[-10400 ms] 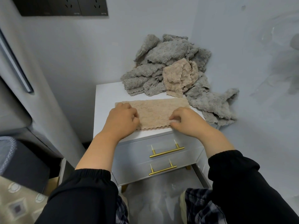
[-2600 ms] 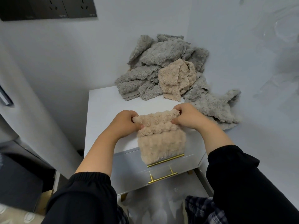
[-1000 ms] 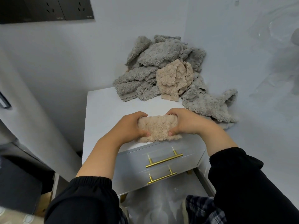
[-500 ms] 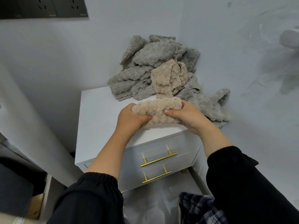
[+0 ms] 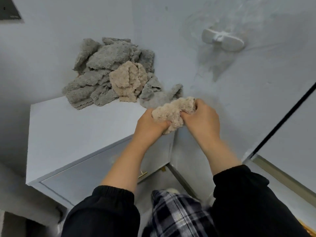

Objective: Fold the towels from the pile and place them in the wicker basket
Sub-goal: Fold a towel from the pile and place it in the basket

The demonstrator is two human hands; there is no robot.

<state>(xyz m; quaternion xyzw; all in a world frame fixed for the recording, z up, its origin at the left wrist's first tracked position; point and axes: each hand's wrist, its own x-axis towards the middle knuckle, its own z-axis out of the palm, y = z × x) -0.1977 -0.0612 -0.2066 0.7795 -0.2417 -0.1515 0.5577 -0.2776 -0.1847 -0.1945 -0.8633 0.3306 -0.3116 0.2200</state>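
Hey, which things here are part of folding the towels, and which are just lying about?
Part of the job: beige towel, gripped by the left hand and right hand; towel pile on the white cabinet.
Just lying about: white wall fixture; dark wall panel.

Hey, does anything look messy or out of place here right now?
Yes. The beige towel gripped by the left hand and right hand looks bunched into a lump, not a flat fold. Behind it, the towel pile on the white cabinet is a loose heap against the wall.
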